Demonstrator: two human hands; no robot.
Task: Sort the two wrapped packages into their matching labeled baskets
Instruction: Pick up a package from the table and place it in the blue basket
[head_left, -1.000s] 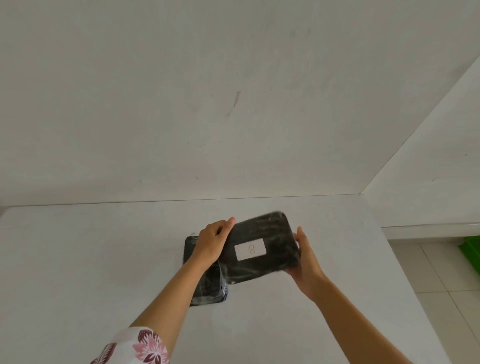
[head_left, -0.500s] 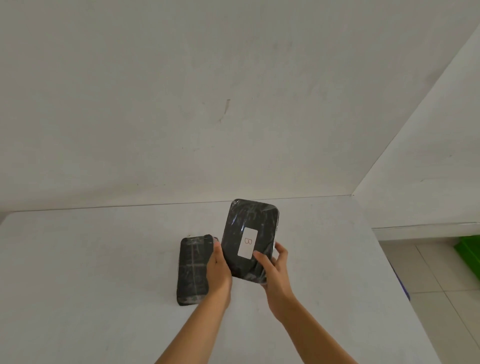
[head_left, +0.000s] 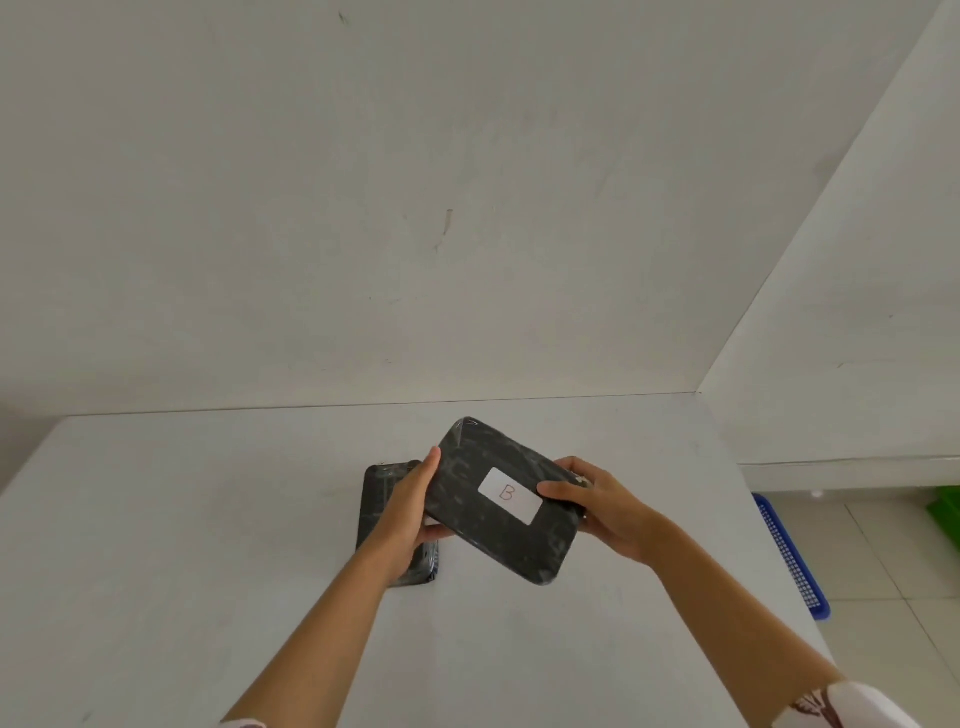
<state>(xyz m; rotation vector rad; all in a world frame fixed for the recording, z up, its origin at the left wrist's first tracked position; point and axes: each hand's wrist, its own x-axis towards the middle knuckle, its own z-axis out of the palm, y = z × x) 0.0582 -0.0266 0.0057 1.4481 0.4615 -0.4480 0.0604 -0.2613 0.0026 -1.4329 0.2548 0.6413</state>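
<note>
A black wrapped package (head_left: 483, 525) with a white label marked B is held above the white table (head_left: 156, 545), tilted, label facing up. My left hand (head_left: 410, 506) grips its left edge. My right hand (head_left: 602, 501) grips its right edge, thumb beside the label. A second black wrapped package (head_left: 376, 493) lies flat on the table under my left hand; its label does not show. A blue basket (head_left: 789, 561) stands on the floor past the table's right edge, and a green basket (head_left: 945, 506) shows at the far right edge. No labels on the baskets can be read.
A white wall runs along the table's far edge, and a second wall meets it at the right. Tiled floor lies to the right of the table around the baskets.
The B package has turned from upright to lying crosswise, label readable. My right hand moved from its lower end to its right edge; my left hand went from the table package to its left edge.
</note>
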